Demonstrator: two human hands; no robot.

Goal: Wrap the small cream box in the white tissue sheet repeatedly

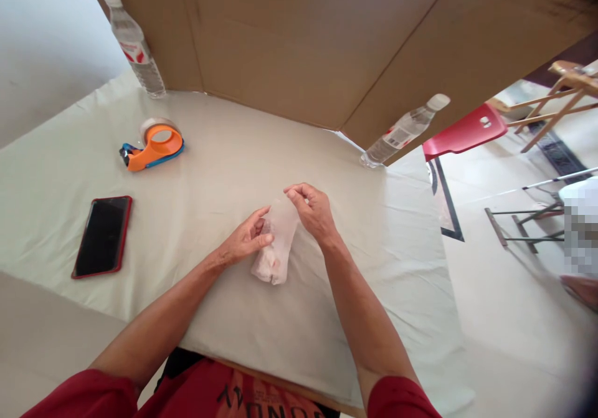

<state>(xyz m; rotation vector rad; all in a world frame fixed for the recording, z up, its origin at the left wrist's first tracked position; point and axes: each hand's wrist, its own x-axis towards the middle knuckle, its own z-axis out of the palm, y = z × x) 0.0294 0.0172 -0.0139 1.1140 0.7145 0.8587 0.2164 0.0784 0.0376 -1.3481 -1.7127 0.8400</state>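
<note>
A translucent plastic bag (280, 231) is held between my hands above the cloth near the table's front edge. Something pale and pinkish lies in its lower end; I cannot make out what it is. My right hand (314, 211) pinches the bag's upper edge between thumb and fingers. On the bag's left side is my left hand (247, 234), thumb in front and fingers partly behind, closed on it. The far fingers of the left hand are partly hidden by the bag.
A light cloth (224, 162) covers the table. To the left lie a dark phone (103, 236) and an orange tape dispenser (156, 146). Water bottles stand by the cardboard panel (280, 38): a left bottle (135, 47) and a tilted-looking right bottle (402, 133). Beyond is a red chair (467, 133).
</note>
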